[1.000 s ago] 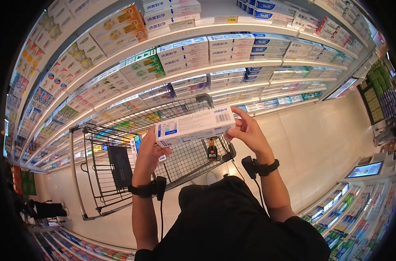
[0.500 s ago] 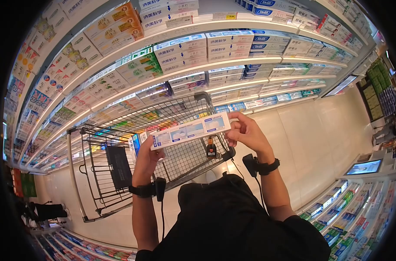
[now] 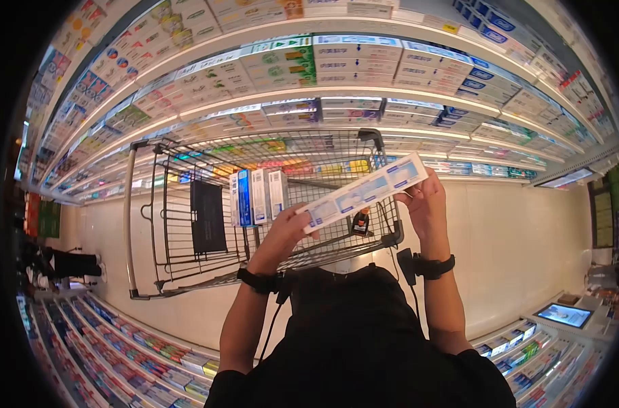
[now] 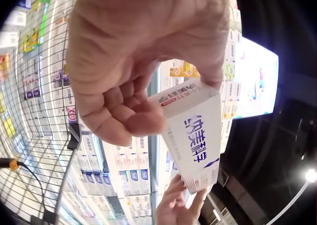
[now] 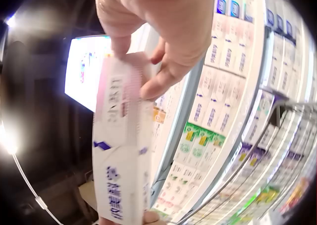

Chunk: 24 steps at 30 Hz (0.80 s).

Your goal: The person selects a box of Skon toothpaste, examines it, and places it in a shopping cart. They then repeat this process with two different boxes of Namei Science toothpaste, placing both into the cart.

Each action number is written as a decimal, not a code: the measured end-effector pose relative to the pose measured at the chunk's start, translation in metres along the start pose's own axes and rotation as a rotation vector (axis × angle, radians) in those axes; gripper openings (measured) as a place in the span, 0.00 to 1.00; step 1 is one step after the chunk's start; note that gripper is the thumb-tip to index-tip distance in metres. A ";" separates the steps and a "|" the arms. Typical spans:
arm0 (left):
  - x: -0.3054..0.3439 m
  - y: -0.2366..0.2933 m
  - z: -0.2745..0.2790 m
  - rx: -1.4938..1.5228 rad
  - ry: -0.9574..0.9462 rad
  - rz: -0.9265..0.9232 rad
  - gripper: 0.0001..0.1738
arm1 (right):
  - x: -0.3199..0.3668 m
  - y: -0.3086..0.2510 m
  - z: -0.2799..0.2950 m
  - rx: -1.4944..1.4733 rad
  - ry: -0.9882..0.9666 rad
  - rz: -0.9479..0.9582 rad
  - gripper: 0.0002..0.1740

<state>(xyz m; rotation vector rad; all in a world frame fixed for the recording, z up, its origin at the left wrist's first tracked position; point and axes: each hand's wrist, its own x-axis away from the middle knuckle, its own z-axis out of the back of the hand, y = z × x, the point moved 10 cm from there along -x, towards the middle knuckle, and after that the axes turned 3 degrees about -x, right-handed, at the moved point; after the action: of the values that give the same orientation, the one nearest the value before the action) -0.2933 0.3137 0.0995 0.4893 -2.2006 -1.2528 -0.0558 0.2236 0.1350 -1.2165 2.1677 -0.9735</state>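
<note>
A long white box with blue print is held over the cart, its right end higher than its left. The left hand pinches the lower left end; in the left wrist view the thumb and fingers of that hand hold the end of the white box. At the other end the right hand grips the box between thumb and fingers. The right wrist view has the right hand at the top of the box, which shows blue and pink print.
The metal cart holds several upright boxes at its left and a dark bottle near its right end. Shelves of boxed goods run behind the cart. More shelves stand at the lower left. A screen is at the right.
The view has shifted, so the boxes in the cart show more fully. The held box has turned to another face and tilted, its right end rising. Both hands keep hold of it.
</note>
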 end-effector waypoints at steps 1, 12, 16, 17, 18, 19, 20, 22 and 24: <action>0.000 -0.009 0.011 -0.140 0.071 -0.004 0.20 | 0.000 0.012 0.000 -0.050 0.039 -0.019 0.23; 0.054 -0.023 0.065 -1.132 0.692 -0.237 0.26 | 0.020 0.220 -0.047 0.031 0.123 -0.714 0.30; 0.073 -0.040 0.112 -1.185 0.713 -0.101 0.34 | 0.003 0.290 -0.056 0.251 -0.037 -0.866 0.34; 0.078 -0.045 0.121 -1.186 0.697 -0.071 0.36 | -0.007 0.312 -0.052 0.327 -0.080 -0.858 0.35; 0.083 -0.048 0.124 -1.239 0.651 -0.074 0.37 | -0.016 0.334 -0.047 0.402 -0.122 -0.847 0.36; 0.087 -0.052 0.126 -1.229 0.612 -0.081 0.36 | -0.026 0.355 -0.042 0.420 -0.124 -0.837 0.37; 0.092 -0.055 0.128 -1.219 0.571 -0.086 0.35 | -0.034 0.377 -0.036 0.438 -0.123 -0.828 0.37; 0.095 -0.060 0.130 -1.214 0.481 -0.003 0.32 | -0.049 0.421 -0.019 0.549 -0.108 -0.812 0.37; 0.095 -0.069 0.132 -1.248 0.429 0.042 0.27 | -0.062 0.458 -0.009 0.618 -0.110 -0.839 0.35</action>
<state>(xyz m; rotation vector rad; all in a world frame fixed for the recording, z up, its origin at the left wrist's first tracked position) -0.4472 0.3143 0.0125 0.1450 -0.7873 -1.9424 -0.2753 0.4433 -0.2073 -1.7846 1.0691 -1.6769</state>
